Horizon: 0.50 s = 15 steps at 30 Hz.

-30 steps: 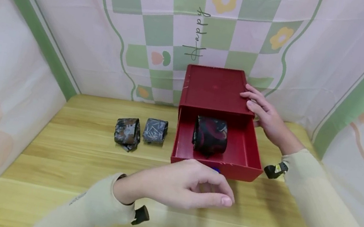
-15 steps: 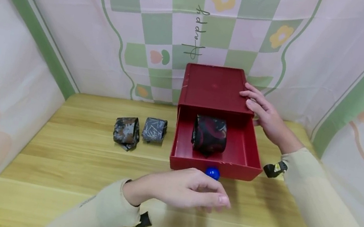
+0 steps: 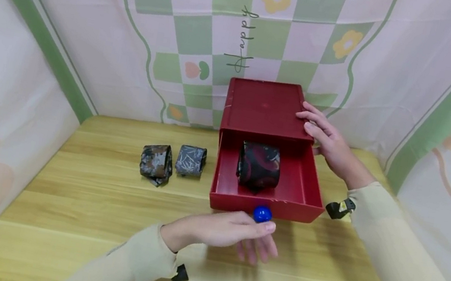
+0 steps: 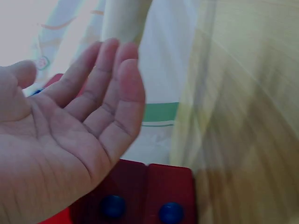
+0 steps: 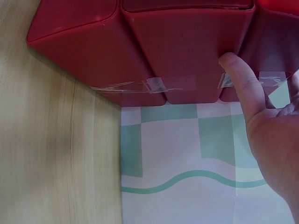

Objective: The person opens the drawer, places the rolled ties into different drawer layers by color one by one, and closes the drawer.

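Beige sleeves (image 3: 138,258) reach in over a pale wooden table (image 3: 83,216), the left one with a small black device (image 3: 180,275) at its cuff. Beyond that cuff, the left hand (image 3: 232,231) hovers just in front of a red drawer (image 3: 300,188), palm turned up in its own wrist view, its fingers loosely extended, lying close together and slightly bent, with the thumb apart from them. That thumb overlaps the lower edge of the drawer's blue knob (image 3: 262,213); whether they touch, I cannot tell. Two more blue knobs (image 4: 113,206) show lower down the red stack in the left wrist view.

Inside the pulled-out drawer, left of its middle, sits a dark rolled cloth (image 3: 259,166) with a maroon pattern. Left of the drawer, on the wood, lie a brown-and-grey roll (image 3: 156,162) and a grey roll (image 3: 190,160), near each other but apart.

Farther back, the right hand (image 3: 331,148) rests against the right side of the red cabinet (image 3: 264,107), fingers spread along its top edge, thumb lower on the side. Clear tape (image 5: 156,85) crosses the stacked units there. Behind everything hangs a green-and-white checked curtain (image 3: 198,36).
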Available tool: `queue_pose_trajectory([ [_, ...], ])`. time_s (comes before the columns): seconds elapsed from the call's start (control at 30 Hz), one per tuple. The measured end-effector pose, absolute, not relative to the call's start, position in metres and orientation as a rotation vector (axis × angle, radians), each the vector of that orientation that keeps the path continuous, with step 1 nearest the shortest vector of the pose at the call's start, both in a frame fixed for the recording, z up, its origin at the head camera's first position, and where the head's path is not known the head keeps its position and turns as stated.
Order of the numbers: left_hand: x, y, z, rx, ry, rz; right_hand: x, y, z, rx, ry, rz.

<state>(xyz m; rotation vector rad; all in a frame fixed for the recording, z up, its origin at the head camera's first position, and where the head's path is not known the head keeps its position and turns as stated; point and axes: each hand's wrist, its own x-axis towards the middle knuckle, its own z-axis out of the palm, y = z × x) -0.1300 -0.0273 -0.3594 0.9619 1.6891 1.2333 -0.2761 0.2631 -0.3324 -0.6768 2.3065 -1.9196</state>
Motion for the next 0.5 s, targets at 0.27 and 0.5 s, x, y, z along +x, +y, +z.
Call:
queue_pose_trajectory([
  [0.27,-0.138,-0.025,-0.376,0.952,1.487,1.395,-0.276,0.263,-0.333,-0.687,2.311,-1.920],
  [0.5,-0.138,-0.025,-0.377,0.965,1.426,1.425,-0.277,0.263,-0.334,-0.694,2.299,-1.931],
])
